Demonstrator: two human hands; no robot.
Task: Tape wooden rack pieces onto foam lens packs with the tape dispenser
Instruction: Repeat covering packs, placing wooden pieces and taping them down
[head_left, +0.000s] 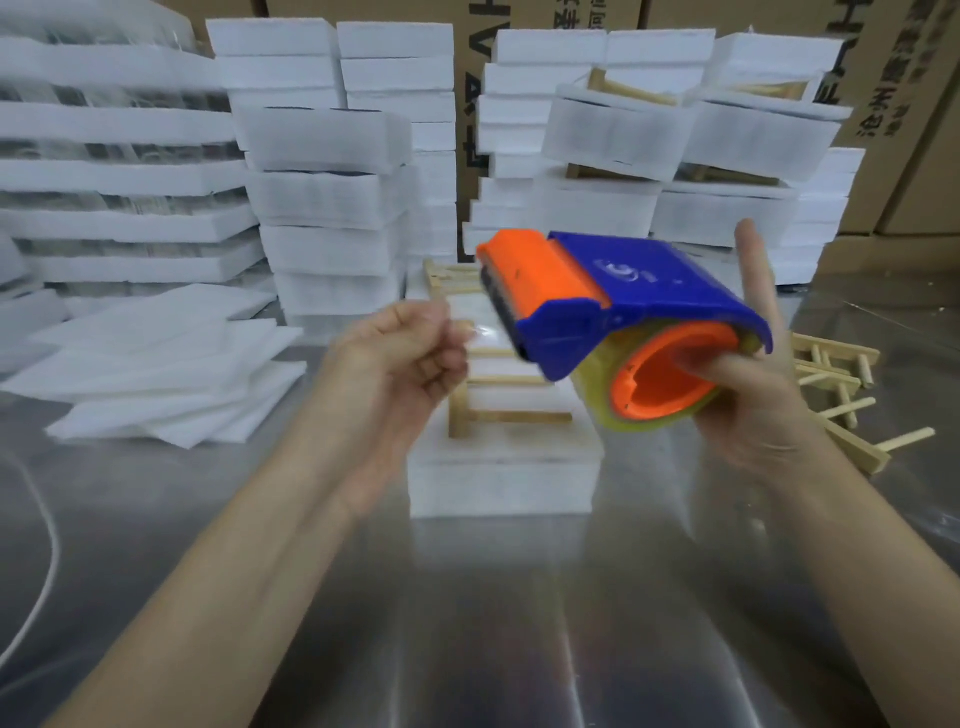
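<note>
While the right hand (753, 405) grips the dispenser (623, 301), fingers through its core, the left hand (410, 353) pinches the end of the tape (654, 423) at the blade, blurred. Below, the rack (519, 415) lies on the foam pack (498, 483) on the tabletop (467, 623). Careful now: that tape could fold on itself, or a crooked pull miss the rack.

My counter (493, 623): shiny steel, streaky light reflections. Brown cardboard boxes (930, 171) w/ dark print stacked along back & R side. White cord (53, 551) curls at L edge.
</note>
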